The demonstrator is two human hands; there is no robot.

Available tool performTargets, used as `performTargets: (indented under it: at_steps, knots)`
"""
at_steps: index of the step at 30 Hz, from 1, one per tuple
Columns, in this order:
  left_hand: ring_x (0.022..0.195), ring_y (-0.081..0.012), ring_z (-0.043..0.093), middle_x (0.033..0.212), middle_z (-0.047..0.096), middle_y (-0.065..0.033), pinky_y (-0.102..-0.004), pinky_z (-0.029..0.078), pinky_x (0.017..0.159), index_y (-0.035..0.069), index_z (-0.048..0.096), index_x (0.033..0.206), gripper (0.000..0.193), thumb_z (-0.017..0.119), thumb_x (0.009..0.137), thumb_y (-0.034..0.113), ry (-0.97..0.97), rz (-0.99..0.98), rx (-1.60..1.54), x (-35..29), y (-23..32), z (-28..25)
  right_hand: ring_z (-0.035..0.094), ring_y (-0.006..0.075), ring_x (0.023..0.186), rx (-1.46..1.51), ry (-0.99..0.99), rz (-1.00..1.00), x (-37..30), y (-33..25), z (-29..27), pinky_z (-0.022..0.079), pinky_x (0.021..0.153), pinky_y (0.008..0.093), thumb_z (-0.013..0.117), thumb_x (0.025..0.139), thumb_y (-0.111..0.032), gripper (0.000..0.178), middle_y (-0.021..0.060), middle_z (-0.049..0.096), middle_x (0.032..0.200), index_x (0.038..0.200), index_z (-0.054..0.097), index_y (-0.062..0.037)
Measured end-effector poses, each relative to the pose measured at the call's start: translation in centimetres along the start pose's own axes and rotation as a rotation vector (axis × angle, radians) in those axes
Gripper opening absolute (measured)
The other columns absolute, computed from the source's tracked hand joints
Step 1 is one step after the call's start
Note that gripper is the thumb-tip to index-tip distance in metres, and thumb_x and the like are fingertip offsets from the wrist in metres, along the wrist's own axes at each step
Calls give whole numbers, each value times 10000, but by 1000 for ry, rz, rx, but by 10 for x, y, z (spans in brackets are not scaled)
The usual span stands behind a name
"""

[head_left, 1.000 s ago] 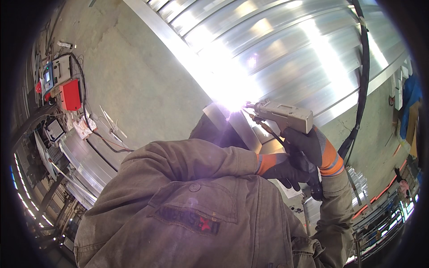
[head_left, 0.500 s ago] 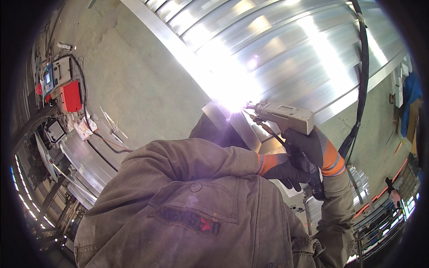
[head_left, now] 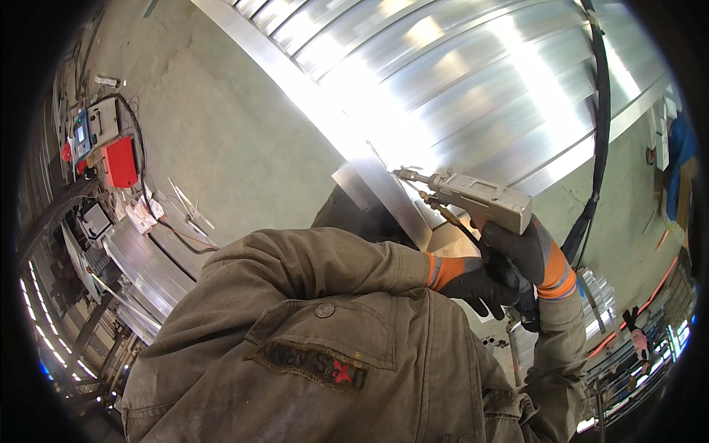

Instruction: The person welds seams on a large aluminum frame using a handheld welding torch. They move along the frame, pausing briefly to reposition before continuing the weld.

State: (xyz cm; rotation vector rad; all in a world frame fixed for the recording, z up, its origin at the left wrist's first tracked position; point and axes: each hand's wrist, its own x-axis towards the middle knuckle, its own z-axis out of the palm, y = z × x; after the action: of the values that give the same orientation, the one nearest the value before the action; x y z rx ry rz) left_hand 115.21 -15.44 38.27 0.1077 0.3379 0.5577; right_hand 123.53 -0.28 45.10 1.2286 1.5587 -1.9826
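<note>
My right hand point(head_left: 515, 248), in a black and orange work glove, is closed around the rear of a pale grey welding gun point(head_left: 484, 199). The gun's nozzle points left at the corner of a shiny ribbed metal panel point(head_left: 473, 96), close to its edge beam. Below the nozzle, a thin feed tube with a brass fitting point(head_left: 442, 210) runs back toward my hands. Crossing in front of my chest, my left arm brings the gloved left hand point(head_left: 476, 283) under the right one, at the gun's handle. Its fingers look curled, though the handle is mostly hidden there.
A thick black cable point(head_left: 602, 111) runs down the right over the panel. On the grey floor at left stand a red box point(head_left: 120, 161) and a control unit with a small screen point(head_left: 81, 131). Metal sheets point(head_left: 140, 255) lie nearer. Blue material point(head_left: 679, 148) sits at far right.
The bright welding flash at the nozzle has gone out, and the panel's corner shows more plainly. Both hands and the gun have shifted slightly right and down.
</note>
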Motion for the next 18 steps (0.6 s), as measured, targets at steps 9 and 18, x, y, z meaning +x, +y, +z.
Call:
performTargets:
  at_steps: [9,18]
  knots:
    - [1300,-277,697,1472,650,-83,-447,619,1064,103,617,1497,529,790,1034,289,10,-22,-93,2,-9,-2,708,175,835,-56,-21,39,2,5,-1,576,743,352,763,997,-345,444,100,763,933,1260,746,12]
    - [1326,-283,682,1547,595,-99,-449,613,1090,98,569,1559,609,754,1056,387,-2,11,-61,4,-17,-10,698,171,770,-32,-50,35,12,13,1,561,686,357,754,1010,-358,421,87,742,858,1205,763,15]
